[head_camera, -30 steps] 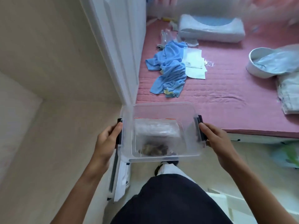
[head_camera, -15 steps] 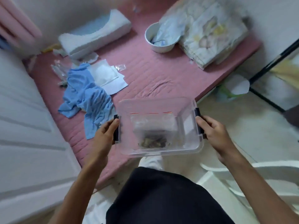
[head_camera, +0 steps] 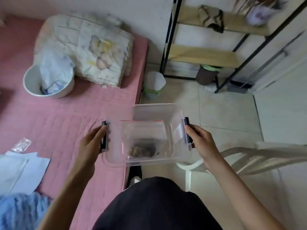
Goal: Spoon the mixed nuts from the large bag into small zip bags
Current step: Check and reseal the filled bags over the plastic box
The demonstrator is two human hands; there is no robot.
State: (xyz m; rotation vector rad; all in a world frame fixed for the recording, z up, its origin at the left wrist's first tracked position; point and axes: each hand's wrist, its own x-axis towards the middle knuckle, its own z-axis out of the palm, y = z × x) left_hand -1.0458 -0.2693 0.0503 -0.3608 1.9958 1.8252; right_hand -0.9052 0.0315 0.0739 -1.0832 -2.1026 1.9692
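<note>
A clear plastic box (head_camera: 154,112) with black side handles hangs in the air in front of me, over the edge of the pink mattress (head_camera: 69,117). Inside it lies a clear zip bag (head_camera: 141,130) with a red seal line and a small heap of brown mixed nuts (head_camera: 141,149) at its near end. My left hand (head_camera: 91,145) grips the left handle. My right hand (head_camera: 199,140) grips the right handle. Small clear zip bags (head_camera: 21,144) lie on the mattress at the left.
On the mattress sit a white bowl (head_camera: 31,87) with a plastic bag, a folded quilt (head_camera: 93,48), white papers (head_camera: 20,170) and a blue cloth (head_camera: 20,211). A green bin (head_camera: 153,87) stands by the bed. A black-framed shelf (head_camera: 204,55) stands behind, a white plastic chair (head_camera: 249,156) at right.
I have turned to the right with the box held in both hands. The view swept from the wardrobe door across the mattress to the shelf and tiled floor. Both grips are unchanged.
</note>
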